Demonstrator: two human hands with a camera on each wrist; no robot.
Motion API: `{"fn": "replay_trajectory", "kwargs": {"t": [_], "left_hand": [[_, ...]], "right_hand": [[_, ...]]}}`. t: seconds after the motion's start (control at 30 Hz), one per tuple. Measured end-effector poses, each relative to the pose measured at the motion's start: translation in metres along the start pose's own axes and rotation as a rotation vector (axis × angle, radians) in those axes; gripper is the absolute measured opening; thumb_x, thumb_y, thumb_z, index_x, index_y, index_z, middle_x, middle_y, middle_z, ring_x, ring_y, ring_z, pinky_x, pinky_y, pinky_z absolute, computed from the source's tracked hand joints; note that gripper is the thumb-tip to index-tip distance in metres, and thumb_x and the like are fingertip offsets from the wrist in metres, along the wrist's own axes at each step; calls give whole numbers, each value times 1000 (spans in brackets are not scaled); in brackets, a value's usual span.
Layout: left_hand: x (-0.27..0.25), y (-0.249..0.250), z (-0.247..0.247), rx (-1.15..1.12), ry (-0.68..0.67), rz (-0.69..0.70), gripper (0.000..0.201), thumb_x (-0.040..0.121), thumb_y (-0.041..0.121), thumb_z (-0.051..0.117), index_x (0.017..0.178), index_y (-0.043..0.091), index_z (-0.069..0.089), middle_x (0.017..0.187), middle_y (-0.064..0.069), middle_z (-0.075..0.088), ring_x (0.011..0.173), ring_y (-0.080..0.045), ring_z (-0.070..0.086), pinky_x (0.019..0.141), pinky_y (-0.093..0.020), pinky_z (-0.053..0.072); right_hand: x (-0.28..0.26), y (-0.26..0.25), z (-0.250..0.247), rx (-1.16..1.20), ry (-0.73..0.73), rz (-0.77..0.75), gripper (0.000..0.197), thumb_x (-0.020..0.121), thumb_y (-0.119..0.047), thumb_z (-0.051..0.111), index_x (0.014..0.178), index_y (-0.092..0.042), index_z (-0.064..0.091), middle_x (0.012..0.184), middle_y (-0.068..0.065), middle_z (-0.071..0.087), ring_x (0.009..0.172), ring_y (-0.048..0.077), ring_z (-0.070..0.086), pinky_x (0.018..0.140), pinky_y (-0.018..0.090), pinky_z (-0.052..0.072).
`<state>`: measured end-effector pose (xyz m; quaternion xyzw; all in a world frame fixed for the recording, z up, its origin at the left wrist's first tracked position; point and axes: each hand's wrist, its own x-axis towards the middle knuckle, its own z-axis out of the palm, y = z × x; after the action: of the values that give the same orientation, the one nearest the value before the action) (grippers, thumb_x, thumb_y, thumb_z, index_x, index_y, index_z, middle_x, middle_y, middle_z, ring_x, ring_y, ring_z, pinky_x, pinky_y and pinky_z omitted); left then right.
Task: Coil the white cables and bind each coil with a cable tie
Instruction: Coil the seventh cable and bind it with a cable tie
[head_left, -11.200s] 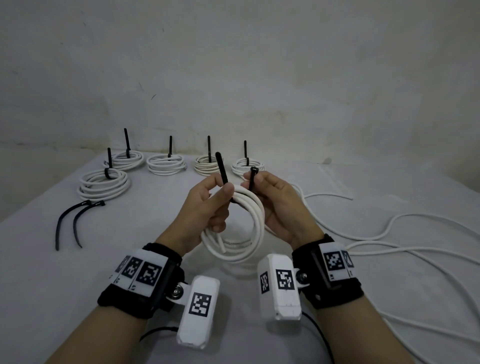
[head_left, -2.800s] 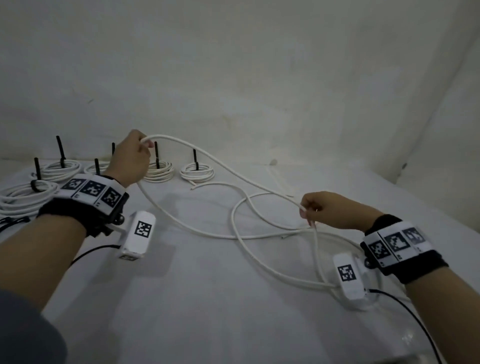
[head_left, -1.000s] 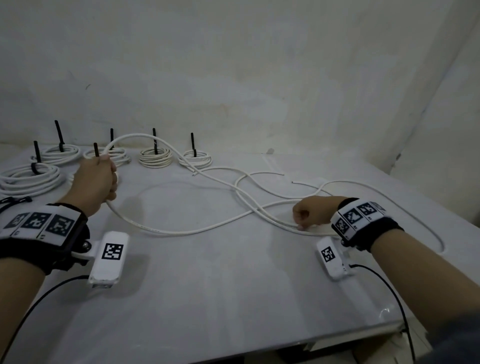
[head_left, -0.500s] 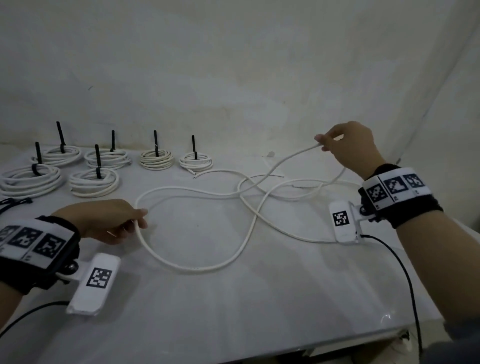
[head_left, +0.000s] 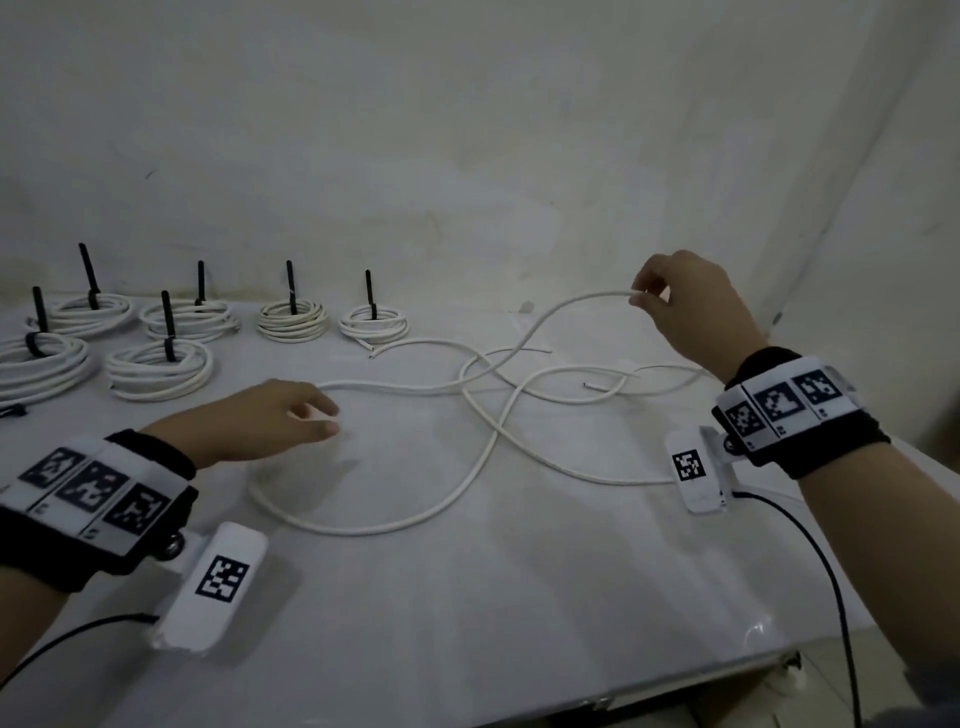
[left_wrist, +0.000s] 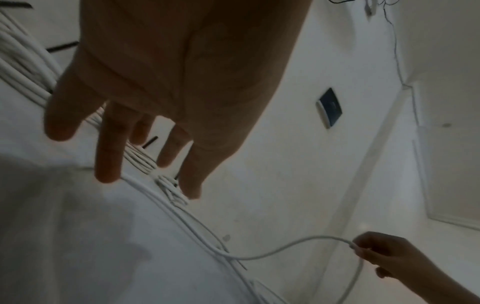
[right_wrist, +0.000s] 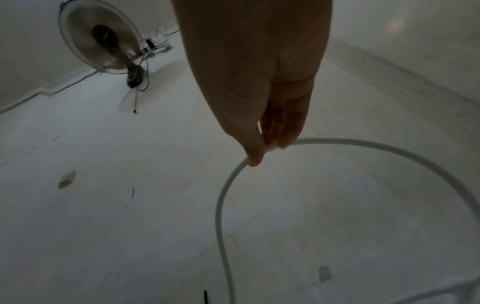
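Head view: six tied coils (head_left: 158, 368); right grip (head_left: 691, 306) pinches loose cable (head_left: 415, 514), left grip (head_left: 260, 421) spread wide.

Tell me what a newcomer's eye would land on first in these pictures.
First, the loose white cable sprawling in crossing loops over the middle of the table, one stretch lifted by the right hand, which pinches it above the far right. Next, the six bound coils at the far left, each with a black cable tie sticking up. The left hand hovers open, low over the cable's near loop.
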<state>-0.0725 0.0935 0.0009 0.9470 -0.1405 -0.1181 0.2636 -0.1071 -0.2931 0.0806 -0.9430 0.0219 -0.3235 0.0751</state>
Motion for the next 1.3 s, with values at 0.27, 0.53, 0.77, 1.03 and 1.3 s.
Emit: {"fn": "replay_trajectory", "kwargs": {"t": [0.27,0.53,0.77,1.03,1.3], "left_hand": [[10,102,32,-152,-43,589,23,92,32,54,115,30,59,114,12,61,105,1,57,84,-7,41],[8,177,76,-404,-99,807,40,96,32,48,135,26,38,127,8,57,119,-3,50,95,-16,37],[5,146,72,-503,-166,699,23,101,25,35,88,15,51,60,2,43,52,-14,50,57,-28,48],[-8,113,47,-181,12,809,33,101,28,35,73,20,50,55,13,44,51,-5,39,53,-15,32],[-4,102,28,-304,243,847,32,95,35,34,70,22,49,51,11,42,49,-7,35,49,-18,29]], "right_hand": [[4,-44,-40,113,40,-73,20,93,-27,57,88,-8,55,78,8,65,68,21,58,63,28,43],[-4,-86,-69,873,-104,242,24,97,-20,53,79,-4,54,69,12,63,44,9,60,46,19,49],[-1,-59,-80,1120,73,408,27,98,-15,51,73,-5,52,57,6,62,44,8,60,47,17,50],[-16,-41,-40,519,-107,363,42,90,-35,62,118,-6,51,93,5,54,76,19,59,72,34,54],[-45,-75,-22,399,-316,-44,58,78,-77,43,65,-26,66,72,-8,65,74,1,56,84,32,38]]}}
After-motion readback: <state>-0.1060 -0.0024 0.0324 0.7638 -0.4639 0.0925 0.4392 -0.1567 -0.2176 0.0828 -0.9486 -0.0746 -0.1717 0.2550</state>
